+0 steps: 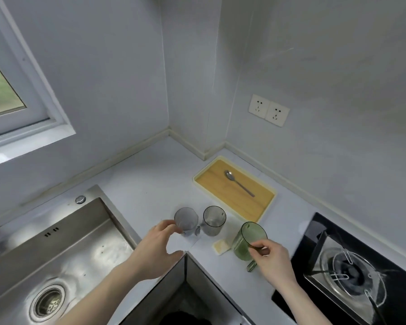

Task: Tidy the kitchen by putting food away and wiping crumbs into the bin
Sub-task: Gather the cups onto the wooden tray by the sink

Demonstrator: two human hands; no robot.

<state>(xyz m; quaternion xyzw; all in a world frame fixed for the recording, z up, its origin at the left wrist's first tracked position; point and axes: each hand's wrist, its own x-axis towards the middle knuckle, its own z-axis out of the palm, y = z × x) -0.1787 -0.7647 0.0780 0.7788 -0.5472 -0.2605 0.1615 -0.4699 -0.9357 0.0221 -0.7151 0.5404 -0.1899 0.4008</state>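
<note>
On the white counter (150, 184) stand two clear grey cups (186, 221) (213, 220) side by side. My left hand (158, 249) reaches to the left cup with fingers spread, fingertips at its near side. A green translucent cup (246, 240) stands tilted at the right; my right hand (271, 256) pinches its near rim. A small yellow-white piece, perhaps a sponge or food scrap (220, 247), lies beside the green cup.
A wooden tray (263, 205) with a metal spoon (238, 182) lies toward the back corner. A steel sink (56, 254) is at the left, a black gas hob (352, 270) at the right. Wall sockets (268, 110) sit above the counter.
</note>
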